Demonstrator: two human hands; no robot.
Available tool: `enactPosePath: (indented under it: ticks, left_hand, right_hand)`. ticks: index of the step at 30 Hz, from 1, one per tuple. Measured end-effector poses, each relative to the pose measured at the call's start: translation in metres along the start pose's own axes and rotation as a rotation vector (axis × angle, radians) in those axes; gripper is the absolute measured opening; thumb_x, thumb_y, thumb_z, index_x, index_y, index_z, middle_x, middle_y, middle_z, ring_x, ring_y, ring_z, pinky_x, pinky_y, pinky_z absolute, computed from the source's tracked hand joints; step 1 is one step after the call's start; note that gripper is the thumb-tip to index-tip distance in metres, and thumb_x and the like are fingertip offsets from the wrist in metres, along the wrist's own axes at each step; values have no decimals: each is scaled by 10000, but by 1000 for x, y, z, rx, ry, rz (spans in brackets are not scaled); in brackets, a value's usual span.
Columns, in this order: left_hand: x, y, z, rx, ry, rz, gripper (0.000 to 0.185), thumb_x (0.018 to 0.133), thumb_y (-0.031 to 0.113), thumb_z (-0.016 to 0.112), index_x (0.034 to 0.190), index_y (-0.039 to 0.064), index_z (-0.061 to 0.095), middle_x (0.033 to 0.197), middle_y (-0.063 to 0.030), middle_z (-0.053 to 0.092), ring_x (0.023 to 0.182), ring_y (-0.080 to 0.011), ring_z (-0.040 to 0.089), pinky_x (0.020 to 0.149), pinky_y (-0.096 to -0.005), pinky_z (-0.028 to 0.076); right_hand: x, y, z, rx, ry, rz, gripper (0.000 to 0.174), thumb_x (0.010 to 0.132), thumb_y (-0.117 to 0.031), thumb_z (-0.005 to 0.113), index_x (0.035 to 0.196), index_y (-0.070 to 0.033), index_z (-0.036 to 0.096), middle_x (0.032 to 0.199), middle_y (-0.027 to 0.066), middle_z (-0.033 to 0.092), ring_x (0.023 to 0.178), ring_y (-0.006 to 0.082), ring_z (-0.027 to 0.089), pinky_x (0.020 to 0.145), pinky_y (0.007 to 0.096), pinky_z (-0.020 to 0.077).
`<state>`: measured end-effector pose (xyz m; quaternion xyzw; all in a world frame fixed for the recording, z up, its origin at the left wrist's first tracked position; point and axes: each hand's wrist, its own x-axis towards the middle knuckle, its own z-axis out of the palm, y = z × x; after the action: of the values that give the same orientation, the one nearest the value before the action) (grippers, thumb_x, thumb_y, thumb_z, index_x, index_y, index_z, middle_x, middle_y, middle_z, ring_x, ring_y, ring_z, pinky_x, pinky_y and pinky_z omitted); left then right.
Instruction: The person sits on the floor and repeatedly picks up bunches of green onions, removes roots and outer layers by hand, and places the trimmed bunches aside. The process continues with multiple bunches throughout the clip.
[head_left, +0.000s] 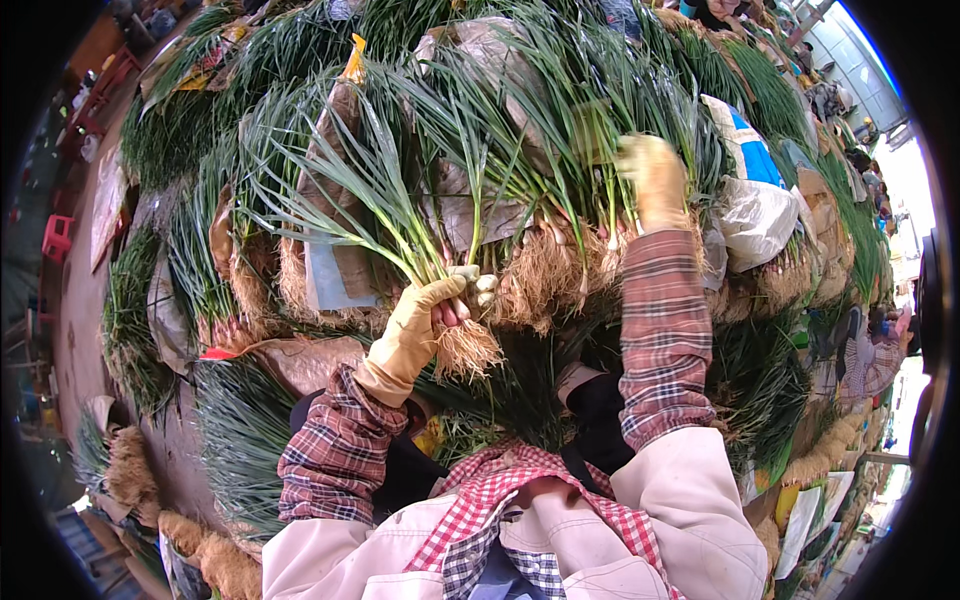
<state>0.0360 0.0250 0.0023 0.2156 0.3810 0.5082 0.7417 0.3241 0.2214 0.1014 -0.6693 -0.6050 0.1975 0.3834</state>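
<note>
In a yellow glove, my left hand (427, 315) grips a small bunch of green garlic plants (401, 225) just above the bulbs. Their pinkish-white bulbs (452, 310) and tan roots (469, 351) show beyond the fist, and the long leaves fan up to the left. My right hand (652, 180), also gloved, is motion-blurred among the upright stems of a large heap (555, 202). Whether its fingers hold a stem cannot be made out. Thick root tangles (544, 277) line the heap's near edge, facing me.
Plastic sheeting (757, 221) lies over plants at the right, and a brown sack (330, 142) at the left. More greens (244, 442) are piled beside my left knee. A red stool (57, 236) stands on the floor far left. Another person (870, 364) sits at the far right.
</note>
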Motion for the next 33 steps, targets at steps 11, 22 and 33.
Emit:
enactPosePath:
  ticks: [11,22,33]
  left_hand:
    - [-8,3,20,-12,78,7,330,876,133,649,1143,-61,648,718,-70,667,532,-75,522,572,-228,478]
    - [-1,6,30,144,143,-1,242,933,163,639,1109,0,674,672,-40,651,509,-79,559,464,-181,429]
    - [22,-10,34,32,142,-104,295,942,222,638,1154,21,679,841,-49,712,505,-68,520,455,-169,394]
  right_hand:
    - [-148,-35,85,794,-698,546,523,1004,-459,434,1249,-9,541,867,109,699,750,137,668,607,302,563]
    - [-167,-7,67,375,-760,240,359,1026,-350,444,968,-44,620,816,83,661,714,163,620,615,297,533]
    - [-302,155,72,-544,-606,-221,341,980,-295,440,851,-65,656,710,146,651,639,329,644,573,434,503]
